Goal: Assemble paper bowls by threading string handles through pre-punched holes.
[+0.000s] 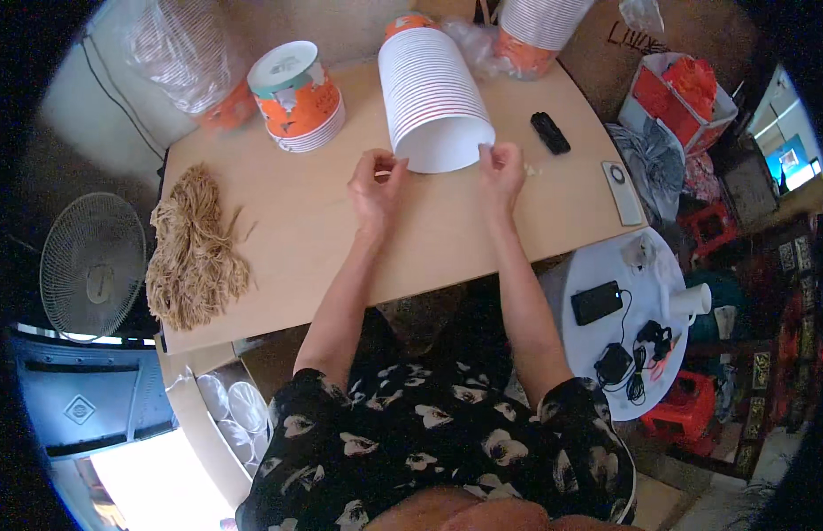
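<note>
White paper cup stack [433, 93] laid on its side on the wooden table [287, 239], long axis running away from the body, open mouth nearest | left hand [374, 188] at the rim's left edge, fingers pinched together, contact not certain | right hand [504, 170] pinched on the rim's right edge | both hands equally near.

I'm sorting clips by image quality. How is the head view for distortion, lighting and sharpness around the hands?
Head view: strong fisheye bend, so the table edges curve and black corners ring the frame; lighting on the tabletop is soft and even, with blown-out glare at lower left; the left hand, right hand and stack of white paper cups look reasonably sharp.
</note>
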A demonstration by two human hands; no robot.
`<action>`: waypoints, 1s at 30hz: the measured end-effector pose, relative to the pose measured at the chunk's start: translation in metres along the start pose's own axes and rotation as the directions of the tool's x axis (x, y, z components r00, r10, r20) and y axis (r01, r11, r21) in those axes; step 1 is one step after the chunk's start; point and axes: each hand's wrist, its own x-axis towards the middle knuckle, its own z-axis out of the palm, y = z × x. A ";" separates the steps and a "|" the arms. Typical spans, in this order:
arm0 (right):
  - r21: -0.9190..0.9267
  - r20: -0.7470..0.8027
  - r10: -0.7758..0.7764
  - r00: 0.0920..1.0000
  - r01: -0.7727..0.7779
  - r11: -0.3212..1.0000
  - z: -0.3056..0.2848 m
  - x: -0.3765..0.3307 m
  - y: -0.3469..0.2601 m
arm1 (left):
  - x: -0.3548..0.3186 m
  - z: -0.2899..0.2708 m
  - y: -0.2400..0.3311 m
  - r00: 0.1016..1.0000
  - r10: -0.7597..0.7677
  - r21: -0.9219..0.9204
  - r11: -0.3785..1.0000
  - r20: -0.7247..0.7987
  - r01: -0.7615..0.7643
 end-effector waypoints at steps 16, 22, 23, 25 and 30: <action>0.050 -0.030 0.129 0.991 -0.127 0.991 -0.012 0.012 0.028 | -0.011 0.020 0.010 0.994 0.087 0.093 0.991 0.069 -0.093; 0.480 0.307 0.054 0.950 -0.204 0.853 -0.039 -0.003 -0.008 | -0.013 0.002 0.029 0.990 0.061 0.035 0.997 0.129 -0.066; 0.476 0.309 0.051 0.950 -0.201 0.856 -0.044 -0.005 -0.004 | -0.013 0.000 0.036 0.991 0.072 -0.022 0.997 0.113 -0.070; 0.554 0.531 -0.231 0.815 -0.127 0.823 -0.053 -0.008 -0.001 | -0.017 -0.003 0.039 0.993 0.079 -0.077 0.994 0.087 -0.073; 0.309 0.546 -0.124 0.829 -0.061 0.949 -0.072 -0.026 -0.022 | -0.036 -0.014 0.044 0.955 0.068 -0.107 0.994 0.288 -0.038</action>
